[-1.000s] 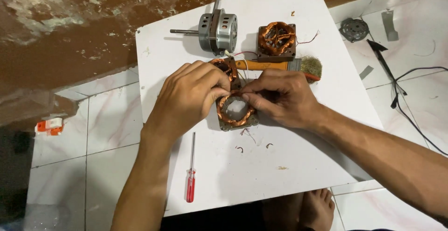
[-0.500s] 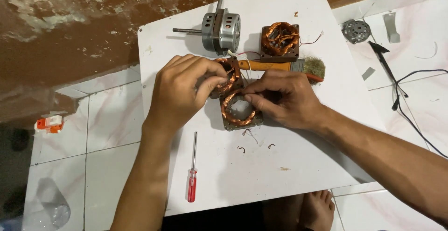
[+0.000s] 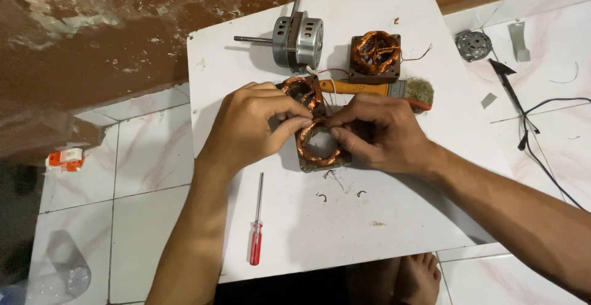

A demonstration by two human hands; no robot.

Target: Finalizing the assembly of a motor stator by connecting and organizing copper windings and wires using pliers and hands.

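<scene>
both hands, left hand (image 3: 252, 126) and right hand (image 3: 375, 132), have fingers pinched on the copper stator winding (image 3: 319, 148) mid-tabletop (image 3: 369, 231) just below the brush (image 3: 394, 88); thin wire could snap or nick if tugged hard.

Between the fingers (image 3: 289, 126) of both hands sits a stator (image 3: 320, 148) of glossy copper wire wound on a dull grey metal frame. Under them the desk (image 3: 381, 219) is smooth, matt white board. Beyond the fingers stands a motor (image 3: 298, 34) of brushed silvery metal. Below the left fingers lies a screwdriver (image 3: 256, 234) with a shiny red plastic handle.
</scene>
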